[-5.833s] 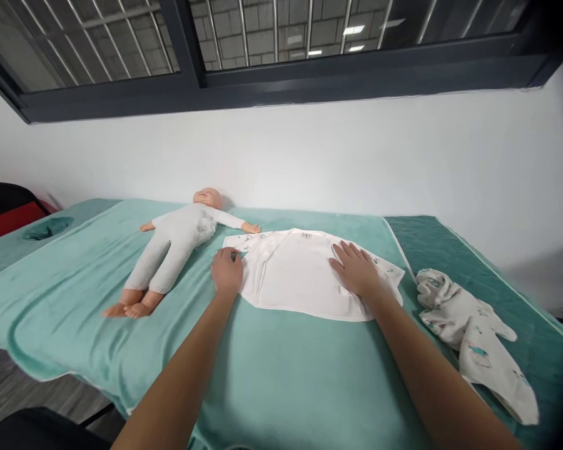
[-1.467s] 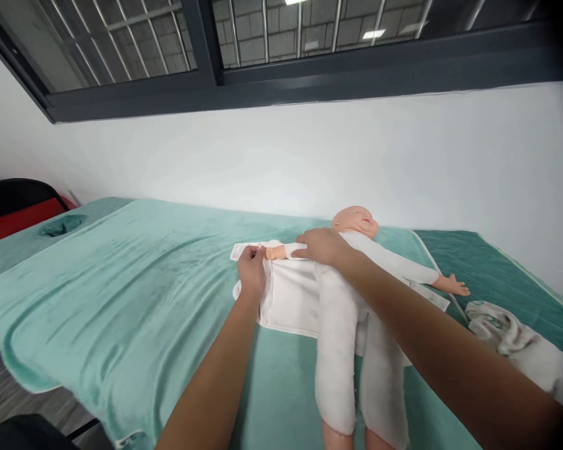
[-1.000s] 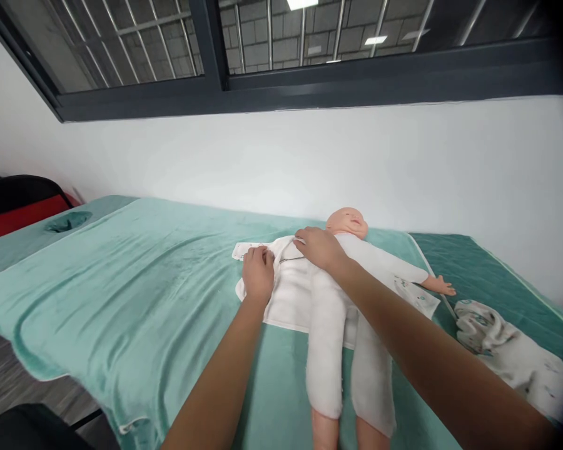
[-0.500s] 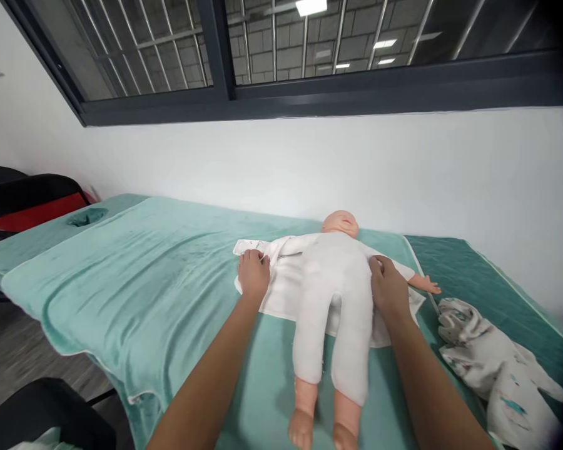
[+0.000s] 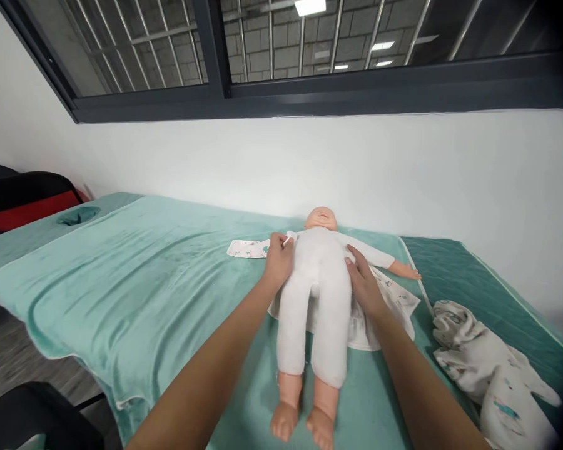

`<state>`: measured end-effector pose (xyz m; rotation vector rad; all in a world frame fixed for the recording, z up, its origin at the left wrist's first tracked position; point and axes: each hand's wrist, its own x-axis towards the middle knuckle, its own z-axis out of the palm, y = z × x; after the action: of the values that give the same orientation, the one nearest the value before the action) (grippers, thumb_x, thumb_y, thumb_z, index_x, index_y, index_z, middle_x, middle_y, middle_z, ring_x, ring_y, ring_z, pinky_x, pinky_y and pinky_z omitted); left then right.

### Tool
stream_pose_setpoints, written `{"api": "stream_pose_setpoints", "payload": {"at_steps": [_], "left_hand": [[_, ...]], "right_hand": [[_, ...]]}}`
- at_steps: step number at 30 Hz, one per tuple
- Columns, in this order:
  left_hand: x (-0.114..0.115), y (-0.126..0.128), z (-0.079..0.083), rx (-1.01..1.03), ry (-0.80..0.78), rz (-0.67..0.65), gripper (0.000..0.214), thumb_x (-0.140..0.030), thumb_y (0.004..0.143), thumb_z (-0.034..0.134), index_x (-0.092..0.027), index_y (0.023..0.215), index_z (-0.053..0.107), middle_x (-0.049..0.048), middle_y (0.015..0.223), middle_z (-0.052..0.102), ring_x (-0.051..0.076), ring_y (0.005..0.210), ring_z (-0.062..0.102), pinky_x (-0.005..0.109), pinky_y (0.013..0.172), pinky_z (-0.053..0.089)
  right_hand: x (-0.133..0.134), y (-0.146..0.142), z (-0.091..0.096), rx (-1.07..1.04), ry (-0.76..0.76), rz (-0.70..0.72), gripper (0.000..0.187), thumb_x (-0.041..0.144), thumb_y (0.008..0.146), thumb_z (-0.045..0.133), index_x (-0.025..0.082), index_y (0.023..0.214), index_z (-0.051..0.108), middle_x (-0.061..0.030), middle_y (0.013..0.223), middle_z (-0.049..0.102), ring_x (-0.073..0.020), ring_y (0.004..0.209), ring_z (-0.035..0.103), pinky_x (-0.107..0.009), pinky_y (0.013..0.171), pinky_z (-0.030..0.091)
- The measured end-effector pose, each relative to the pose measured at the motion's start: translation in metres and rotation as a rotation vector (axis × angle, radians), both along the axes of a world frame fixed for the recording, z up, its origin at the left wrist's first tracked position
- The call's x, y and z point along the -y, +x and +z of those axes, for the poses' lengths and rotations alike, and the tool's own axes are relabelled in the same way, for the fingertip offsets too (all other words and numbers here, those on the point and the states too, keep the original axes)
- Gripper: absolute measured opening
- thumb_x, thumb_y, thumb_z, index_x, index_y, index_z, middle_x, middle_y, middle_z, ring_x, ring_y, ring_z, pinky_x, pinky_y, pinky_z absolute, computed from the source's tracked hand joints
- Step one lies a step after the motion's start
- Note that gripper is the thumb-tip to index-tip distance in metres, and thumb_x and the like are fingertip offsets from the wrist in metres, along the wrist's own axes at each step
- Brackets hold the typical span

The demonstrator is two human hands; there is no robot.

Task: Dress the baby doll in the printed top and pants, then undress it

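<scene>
A baby doll (image 5: 321, 256) with a white cloth body lies on its back, head toward the wall and feet toward me. Spread under it is a white printed baby shirt (image 5: 396, 294), one sleeve reaching out to the left. At the doll's side on the left, my left hand (image 5: 280, 257) is closed in a pinch on the shirt's edge. My right hand (image 5: 363, 281) lies against the other side of the doll's body, its fingers stretched out and apart. The doll's arm on the right points outward; its other arm is not visible.
A green sheet (image 5: 145, 281) covers the bed, which stands along a white wall (image 5: 216, 159) below a barred window. Crumpled printed baby clothing (image 5: 492, 369) lies at the right. Black chairs stand at the left, one at the lower corner (image 5: 37, 415).
The doll has shifted left and its legs have come closer to straight. My left hand has moved right to the doll's side, drawing the shirt edge inward. My right hand has moved left against the body.
</scene>
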<state>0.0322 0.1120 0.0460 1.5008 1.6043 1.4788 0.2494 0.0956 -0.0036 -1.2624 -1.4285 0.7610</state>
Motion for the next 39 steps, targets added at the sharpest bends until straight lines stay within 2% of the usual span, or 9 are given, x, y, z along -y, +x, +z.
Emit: {"api": "stream_pose_setpoints", "payload": {"at_steps": [4,8,12,17,21,24,27,34,39], "left_hand": [[-0.006,0.009,0.028,-0.074,0.023,-0.078,0.009,-0.030,0.094,0.044,-0.024,0.089,0.041,-0.0049,0.071,0.045,0.013,0.068,0.045,0.026,0.067,0.034],[0.008,0.012,0.035,-0.257,0.023,-0.144,0.006,-0.028,0.094,0.045,-0.023,0.091,0.043,-0.0006,0.083,0.057,0.016,0.077,0.053,0.029,0.072,0.038],[0.042,0.014,0.039,-0.398,-0.016,-0.159,0.003,-0.020,0.089,0.050,-0.023,0.090,0.051,0.0038,0.095,0.066,0.020,0.091,0.061,0.032,0.080,0.043],[0.105,0.008,0.052,-0.269,-0.035,-0.340,0.014,-0.028,0.094,0.047,-0.025,0.095,0.060,0.0002,0.098,0.072,0.017,0.090,0.067,0.031,0.081,0.050],[0.130,-0.008,0.032,-0.240,0.080,-0.162,0.017,-0.033,0.095,0.051,-0.026,0.106,0.063,0.0017,0.121,0.069,0.018,0.115,0.062,0.034,0.101,0.047],[0.120,-0.017,0.009,-0.312,0.088,-0.134,0.026,-0.034,0.096,0.049,-0.025,0.117,0.061,0.0043,0.136,0.061,0.019,0.128,0.055,0.038,0.110,0.043],[0.090,-0.018,0.000,-0.386,0.090,-0.126,0.032,-0.031,0.098,0.041,-0.023,0.123,0.060,0.0064,0.141,0.058,0.020,0.136,0.048,0.040,0.116,0.037],[0.001,-0.001,0.027,-0.460,0.028,-0.284,0.036,-0.032,0.099,0.036,-0.021,0.121,0.062,0.0097,0.131,0.065,0.024,0.122,0.059,0.041,0.106,0.044],[-0.020,0.015,0.039,-0.493,0.043,-0.414,0.038,-0.033,0.099,0.036,-0.021,0.120,0.065,0.0087,0.134,0.064,0.025,0.126,0.058,0.042,0.109,0.042]], "right_hand": [[-0.001,-0.005,-0.003,0.036,-0.036,0.152,0.068,0.065,0.094,0.042,0.028,0.151,0.035,-0.0023,0.161,0.030,-0.0210,0.149,0.025,-0.040,0.124,0.017],[0.000,-0.009,-0.004,0.128,-0.061,0.236,0.073,0.067,0.095,0.035,0.027,0.155,0.027,-0.0031,0.163,0.025,-0.0211,0.151,0.020,-0.042,0.125,0.014],[-0.001,-0.008,-0.006,0.165,-0.065,0.251,0.074,0.067,0.095,0.032,0.026,0.157,0.023,-0.0036,0.163,0.024,-0.0216,0.151,0.020,-0.042,0.125,0.015],[0.000,-0.006,-0.008,0.143,-0.050,0.241,0.072,0.065,0.096,0.034,0.028,0.156,0.026,-0.0018,0.163,0.025,-0.0209,0.151,0.020,-0.042,0.125,0.013],[0.000,-0.008,-0.008,0.117,-0.048,0.187,0.071,0.066,0.094,0.037,0.027,0.153,0.033,-0.0030,0.161,0.030,-0.0228,0.150,0.024,-0.043,0.125,0.016],[0.000,-0.009,-0.008,0.116,-0.055,0.173,0.070,0.065,0.094,0.038,0.026,0.152,0.035,-0.0041,0.160,0.033,-0.0238,0.149,0.028,-0.044,0.124,0.019],[0.001,-0.009,-0.006,0.117,-0.062,0.162,0.069,0.065,0.094,0.039,0.026,0.152,0.036,-0.0037,0.160,0.033,-0.0237,0.148,0.028,-0.044,0.125,0.018],[0.002,-0.011,-0.004,0.102,-0.061,0.158,0.068,0.065,0.095,0.038,0.028,0.152,0.036,-0.0020,0.159,0.034,-0.0223,0.149,0.028,-0.042,0.124,0.019],[0.001,-0.012,-0.002,0.095,-0.073,0.148,0.066,0.064,0.095,0.040,0.030,0.152,0.037,-0.0004,0.159,0.035,-0.0226,0.148,0.029,-0.042,0.124,0.022]]}}
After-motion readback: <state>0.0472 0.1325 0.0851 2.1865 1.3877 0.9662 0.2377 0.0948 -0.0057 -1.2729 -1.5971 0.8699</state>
